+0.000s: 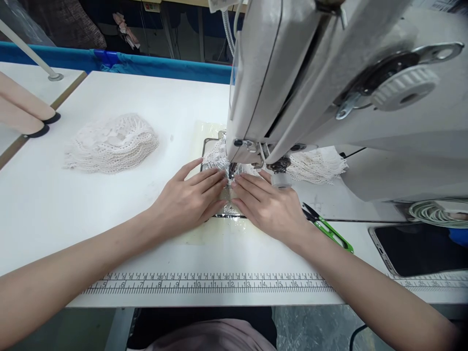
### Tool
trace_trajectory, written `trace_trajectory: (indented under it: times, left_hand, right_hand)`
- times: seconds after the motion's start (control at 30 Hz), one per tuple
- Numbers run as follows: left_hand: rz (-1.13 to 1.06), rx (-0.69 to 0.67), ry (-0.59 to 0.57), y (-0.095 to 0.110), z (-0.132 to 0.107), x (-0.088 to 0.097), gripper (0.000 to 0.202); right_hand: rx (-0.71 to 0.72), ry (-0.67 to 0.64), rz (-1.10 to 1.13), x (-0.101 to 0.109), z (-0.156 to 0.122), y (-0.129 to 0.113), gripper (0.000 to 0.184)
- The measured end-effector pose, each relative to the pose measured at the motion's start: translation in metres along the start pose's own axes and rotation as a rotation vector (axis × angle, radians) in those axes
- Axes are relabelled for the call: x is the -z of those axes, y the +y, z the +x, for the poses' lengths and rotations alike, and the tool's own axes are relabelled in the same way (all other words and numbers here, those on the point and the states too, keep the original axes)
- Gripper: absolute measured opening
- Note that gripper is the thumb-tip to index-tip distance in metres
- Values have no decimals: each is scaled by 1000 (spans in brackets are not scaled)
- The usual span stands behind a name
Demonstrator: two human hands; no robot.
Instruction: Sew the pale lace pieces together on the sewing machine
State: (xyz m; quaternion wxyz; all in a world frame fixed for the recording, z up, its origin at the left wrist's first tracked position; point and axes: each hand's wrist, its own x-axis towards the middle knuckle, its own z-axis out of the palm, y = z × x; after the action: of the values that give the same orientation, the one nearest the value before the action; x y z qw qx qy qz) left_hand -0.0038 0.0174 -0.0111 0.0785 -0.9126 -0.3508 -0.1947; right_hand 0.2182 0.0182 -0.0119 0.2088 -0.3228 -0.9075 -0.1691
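A white lace piece (216, 157) lies on the machine bed under the presser foot (231, 168) of a sewing machine (270, 83). My left hand (192, 195) rests palm down at the lace's left and near side, fingers stretched out flat on it and the thumb apart. From the right, my right hand (268, 202) lies flat in the same way, its fingertips on the lace close to the needle area. Both sets of fingertips almost meet in front of the foot. Part of the lace is hidden under my fingers and the machine head.
A stack of lace pieces (113, 144) sits on the left of the white table (120, 234). More lace (316, 165) lies behind the needle area at right. Green thread snips (329, 231) and a phone (420, 248) lie right. A printed ruler (212, 283) runs along the front edge.
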Motion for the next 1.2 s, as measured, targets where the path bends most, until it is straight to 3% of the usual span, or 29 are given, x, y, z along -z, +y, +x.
trace_trajectory:
  times: [0.7,1.2]
  left_hand:
    - [-44,49,21,-6,7,-4,36]
    - [-15,96,-21,-16,8,-3,35]
  right_hand:
    - [-61,-16,-14,-3,1,6,27]
    - [-64,41,-150,5,5,15,23]
